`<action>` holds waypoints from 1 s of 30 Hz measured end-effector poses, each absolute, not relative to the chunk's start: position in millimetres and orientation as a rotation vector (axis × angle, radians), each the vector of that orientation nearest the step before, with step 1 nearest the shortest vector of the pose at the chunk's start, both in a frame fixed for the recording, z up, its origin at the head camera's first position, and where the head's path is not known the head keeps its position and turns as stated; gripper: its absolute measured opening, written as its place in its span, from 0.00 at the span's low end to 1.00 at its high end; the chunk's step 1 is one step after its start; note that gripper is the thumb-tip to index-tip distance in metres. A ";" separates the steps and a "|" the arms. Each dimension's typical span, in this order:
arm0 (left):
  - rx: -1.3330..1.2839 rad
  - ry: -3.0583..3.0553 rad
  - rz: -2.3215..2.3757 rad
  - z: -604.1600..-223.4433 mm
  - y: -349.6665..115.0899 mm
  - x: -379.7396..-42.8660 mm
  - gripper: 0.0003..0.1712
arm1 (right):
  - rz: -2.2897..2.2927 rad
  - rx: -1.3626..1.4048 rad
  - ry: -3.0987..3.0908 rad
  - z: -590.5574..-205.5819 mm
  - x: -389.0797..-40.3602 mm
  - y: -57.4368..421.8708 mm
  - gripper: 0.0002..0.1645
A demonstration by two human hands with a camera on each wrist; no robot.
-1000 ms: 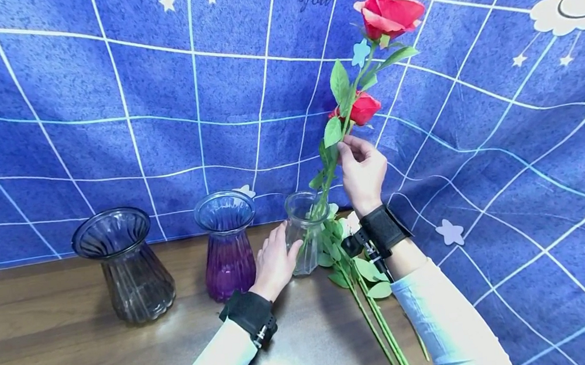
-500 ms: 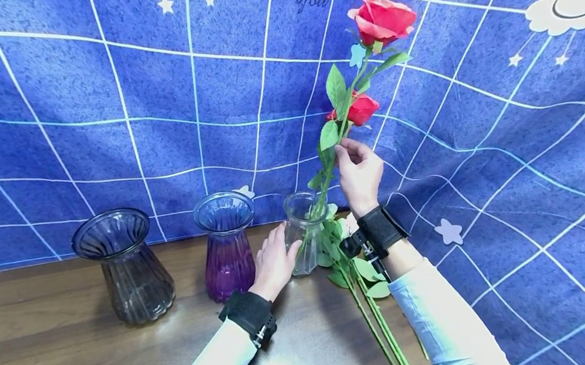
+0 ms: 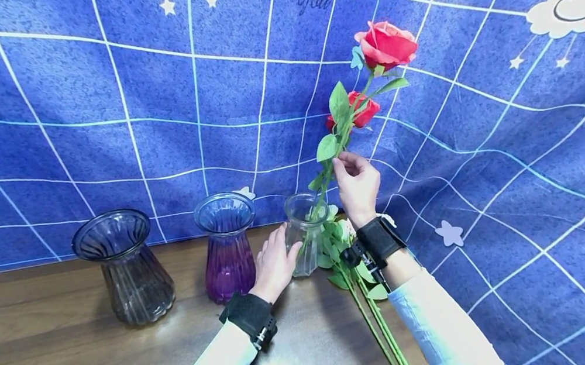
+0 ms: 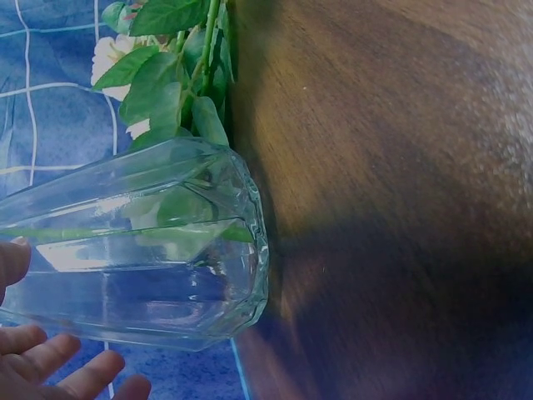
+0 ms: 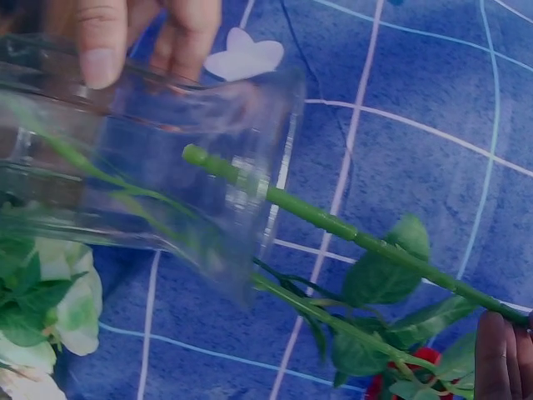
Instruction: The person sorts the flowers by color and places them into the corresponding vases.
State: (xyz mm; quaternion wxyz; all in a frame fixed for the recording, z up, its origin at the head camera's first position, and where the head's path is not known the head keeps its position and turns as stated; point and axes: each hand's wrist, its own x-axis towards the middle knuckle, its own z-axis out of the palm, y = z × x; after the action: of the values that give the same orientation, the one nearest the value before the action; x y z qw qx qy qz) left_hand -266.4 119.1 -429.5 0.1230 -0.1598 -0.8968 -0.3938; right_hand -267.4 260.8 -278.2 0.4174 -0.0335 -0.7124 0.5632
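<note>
Right hand (image 3: 358, 185) has a red rose (image 3: 388, 45) pinched between thumb and fingertips, partway up the green stem (image 5: 358, 237), and the bloom sits way up high against the blue cloth (image 3: 77, 85). From where I'm standing, the bottom end of that stem looks to be just inside the mouth of the clear vase (image 3: 307, 256), well short of the base. A 2nd rose (image 3: 366, 111) is in there too, its bloom lower down, its stem running deep into the glass. Left hand (image 3: 274, 263) is on the side of the clear vase, fingers pretty straight and loosely spread, thumb laid against the glass. The vase stands upright on the wood table (image 3: 50, 358), near the cloth. Just beside it, to the right, a bunch of pale flowers (image 5: 71, 292) lies on the table, super leafy, long stems trailing along the wood. Over to the left there's 2 more vases, also upright: a purple vase (image 3: 229, 268) near the left hand, then a grey vase (image 3: 138, 282) farther along. Each wrist has a black strap (image 3: 247, 315) on it
</note>
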 end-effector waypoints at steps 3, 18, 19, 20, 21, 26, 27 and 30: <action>-0.466 -2.627 -1.149 -430.9 119.1 -267.2 0.32 | 1.406 -0.092 -1.812 -285.4 -267.0 260.3 0.12; -0.464 -2.627 -1.173 -432.1 118.0 -268.5 0.33 | 1.317 -0.193 -1.964 -319.6 -268.0 256.8 0.11; -0.466 -2.627 -1.169 -432.1 118.1 -268.4 0.33 | 1.317 -0.199 -1.971 -321.5 -268.0 256.9 0.12; -0.467 -2.627 -1.168 -432.2 118.2 -268.4 0.33 | 1.320 -0.202 -1.975 -323.4 -267.9 257.1 0.11; -0.467 -2.627 -1.166 -432.3 118.3 -268.4 0.33 | 1.321 -0.207 -1.980 -325.2 -267.8 257.2 0.11; -0.462 -2.628 -1.173 -433.0 118.7 -268.7 0.33 | 1.341 -0.204 -1.989 -331.0 -267.5 257.6 0.12; -0.461 -2.629 -1.172 -433.0 118.6 -268.8 0.33 | 1.345 -0.203 -1.992 -331.9 -267.9 257.6 0.12; -0.462 -2.626 -1.167 -433.1 118.4 -269.4 0.33 | 1.362 -0.201 -2.002 -334.1 -269.2 257.6 0.12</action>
State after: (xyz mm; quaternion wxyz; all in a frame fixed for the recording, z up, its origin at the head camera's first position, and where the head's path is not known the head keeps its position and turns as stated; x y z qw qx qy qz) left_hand -269.4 118.4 -433.1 0.1154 -0.1578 -0.8962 -0.3982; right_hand -269.2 257.6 -334.1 0.3485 -0.0776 -0.7723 0.5255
